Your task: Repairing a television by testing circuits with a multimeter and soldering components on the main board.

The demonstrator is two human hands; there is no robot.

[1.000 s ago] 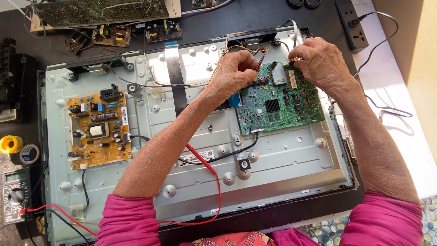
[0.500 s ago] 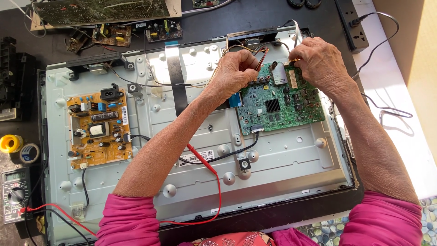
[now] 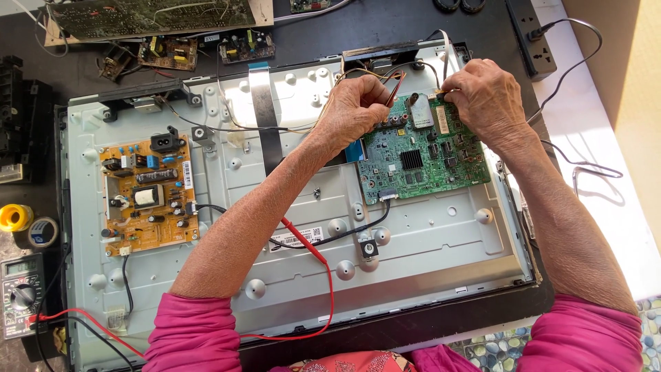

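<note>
The opened television chassis (image 3: pixel 413 275) lies flat before you on the dark bench (image 3: pixel 385 27), its grey metal back panel facing up and filling most of the view. Your two forearms, in pink sleeves (image 3: pixel 193 337), reach across it toward the far right.

The green main board (image 3: pixel 427 162) is mounted at the far right of the panel. The tan power supply board (image 3: pixel 148 193) is mounted at the left, well apart from it. A flat ribbon cable (image 3: pixel 264 114) runs from the far edge down the middle of the panel, between the two boards.

Your left hand (image 3: pixel 358 107) rests over the far left corner of the main board. Its fingers are curled around a thin red probe (image 3: pixel 396 88), whose tip points down at the board's far edge. Your right hand (image 3: pixel 485 96) sits at the far right corner of the same board, fingers bent and pinched at a small connector on the far edge; what they grip cannot be made out.

A red test lead (image 3: pixel 323 275) runs from under your left forearm, loops along the near edge of the panel and leads to the multimeter (image 3: pixel 21 293) at the near left. A yellow tape roll (image 3: pixel 15 217) lies just beyond the meter. A black power strip (image 3: pixel 529 34) lies at the far right.
</note>
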